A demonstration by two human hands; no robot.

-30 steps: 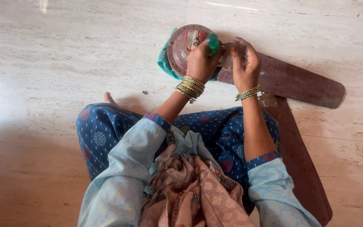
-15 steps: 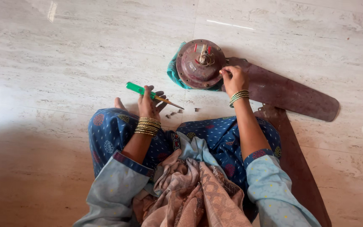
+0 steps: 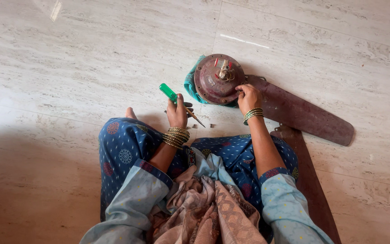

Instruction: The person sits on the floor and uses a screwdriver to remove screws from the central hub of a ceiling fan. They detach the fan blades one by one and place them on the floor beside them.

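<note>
- The left hand (image 3: 177,115) is clenched around a screwdriver (image 3: 179,103) with a green handle; the handle sticks out up and to the left of the fist, and the thin metal shaft slants down to the right, its tip just above the floor.
- The right hand (image 3: 250,97) rests against the near right edge of a round, rusty-brown fan motor housing (image 3: 217,80). Its fingers are curled in and pinched at the rim, but what they pinch is too small to tell (a screw or only the rim itself, I cannot say).
- The motor housing sits on the pale marble floor (image 3: 68,68), far from the person and slightly right of centre, with red and white wire ends and a small metal stub standing on top.
- A teal cloth (image 3: 189,84) lies under the housing and shows along its left side.
- One dark reddish fan blade (image 3: 303,113) runs from the housing out to the right, flat on the floor; a second blade (image 3: 310,180) runs toward the near right, beside the person's right leg.
- A few small dark screws (image 3: 204,126) lie loose on the floor between the two hands, just beside the screwdriver tip.
- Both wrists carry stacks of gold bangles (image 3: 176,137); the sleeves are light blue, the trousers dark blue with a printed pattern.
</note>
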